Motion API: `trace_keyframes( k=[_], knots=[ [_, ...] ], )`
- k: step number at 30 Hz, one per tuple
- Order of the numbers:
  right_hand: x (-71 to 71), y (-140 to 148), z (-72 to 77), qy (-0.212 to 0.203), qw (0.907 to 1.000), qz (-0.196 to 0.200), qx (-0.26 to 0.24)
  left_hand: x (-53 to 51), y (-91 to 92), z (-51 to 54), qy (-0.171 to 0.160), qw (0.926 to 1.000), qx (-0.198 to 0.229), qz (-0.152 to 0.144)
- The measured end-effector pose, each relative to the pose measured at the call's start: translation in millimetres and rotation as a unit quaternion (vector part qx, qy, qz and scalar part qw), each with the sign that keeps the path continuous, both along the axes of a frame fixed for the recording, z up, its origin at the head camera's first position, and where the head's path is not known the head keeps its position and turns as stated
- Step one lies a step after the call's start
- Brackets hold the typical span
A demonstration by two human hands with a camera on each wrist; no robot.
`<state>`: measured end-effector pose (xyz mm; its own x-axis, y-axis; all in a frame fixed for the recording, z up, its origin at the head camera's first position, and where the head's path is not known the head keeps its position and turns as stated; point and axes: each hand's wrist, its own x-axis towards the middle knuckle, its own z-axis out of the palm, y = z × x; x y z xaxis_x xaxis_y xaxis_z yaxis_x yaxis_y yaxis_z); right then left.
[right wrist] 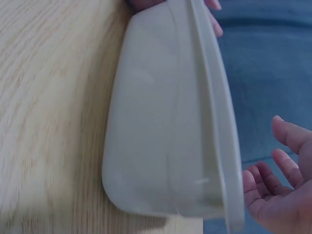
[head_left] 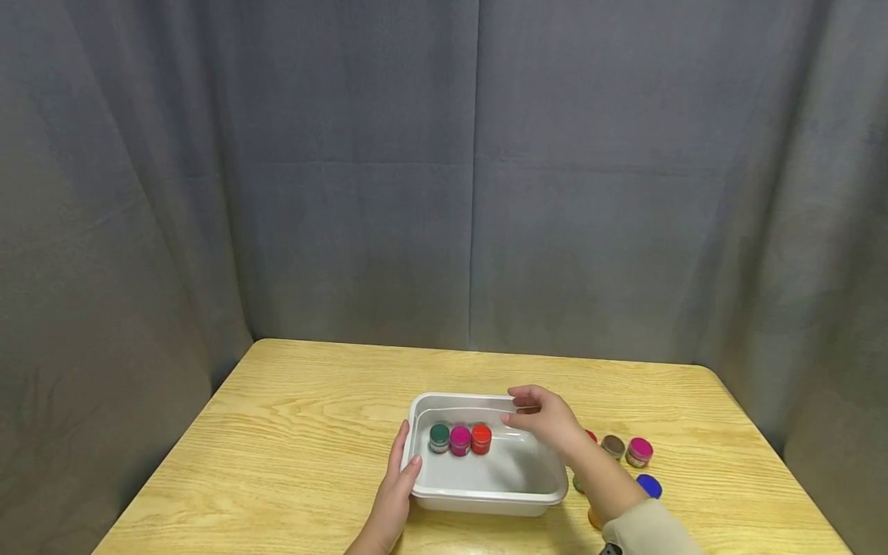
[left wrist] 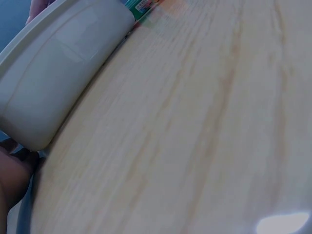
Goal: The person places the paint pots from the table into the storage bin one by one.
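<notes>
A white plastic tub (head_left: 479, 501) sits on the wooden table. Inside it, small lidded jars stand in a row toward the left: a dark green jar (head_left: 439, 438), a magenta jar (head_left: 460, 441) and a red jar (head_left: 481, 438). My left hand (head_left: 391, 493) holds the tub's left side, thumb at the rim and fingers along the outer wall. Over the tub's right back part hovers my right hand (head_left: 548, 420), fingers loosely bent and parted. Nothing lies between them, and the right wrist view shows this hand (right wrist: 285, 190) bare above the rim.
Right of the tub stand more jars: a brown-lidded jar (head_left: 613, 445), a magenta-lidded jar (head_left: 640, 452) and a blue-lidded jar (head_left: 649, 486). The right forearm partly covers red, green and orange ones. Grey curtains (head_left: 472, 193) hang around the table (head_left: 298, 447).
</notes>
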<state>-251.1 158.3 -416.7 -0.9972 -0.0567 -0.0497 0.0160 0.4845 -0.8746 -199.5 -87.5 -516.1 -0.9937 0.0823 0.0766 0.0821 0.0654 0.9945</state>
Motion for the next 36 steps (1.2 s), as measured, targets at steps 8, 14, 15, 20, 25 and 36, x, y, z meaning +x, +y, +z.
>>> trace_keyframes(
  k=[8, 14, 15, 20, 25, 36],
  knots=[
    [11.0, 30.5, 5.4, -0.004, 0.9998, 0.003, -0.020, 0.3, 0.8, 0.2, -0.005, 1.0000, 0.004, 0.000],
    [22.2, 54.9, 8.9, -0.004, 0.9996, -0.006, -0.026, -0.4, 0.4, -1.5, -0.002, 1.0000, 0.004, -0.001],
    [24.1, 58.7, 9.2, -0.005, 0.9996, -0.010, -0.024, -0.6, 0.3, -1.7, -0.001, 1.0000, 0.005, -0.001],
    [33.1, 77.2, 7.3, -0.004, 0.9997, -0.024, 0.001, -1.3, -0.2, -2.3, -0.002, 1.0000, 0.004, 0.000],
    [41.6, 95.9, 1.5, -0.001, 0.9992, -0.032, 0.024, -0.9, -0.1, -2.0, -0.002, 1.0000, 0.004, -0.002],
    [57.8, 138.0, -15.3, -0.001, 0.9968, -0.069, 0.041, -1.2, -0.4, -2.4, 0.007, 1.0000, 0.000, -0.005]
  ],
)
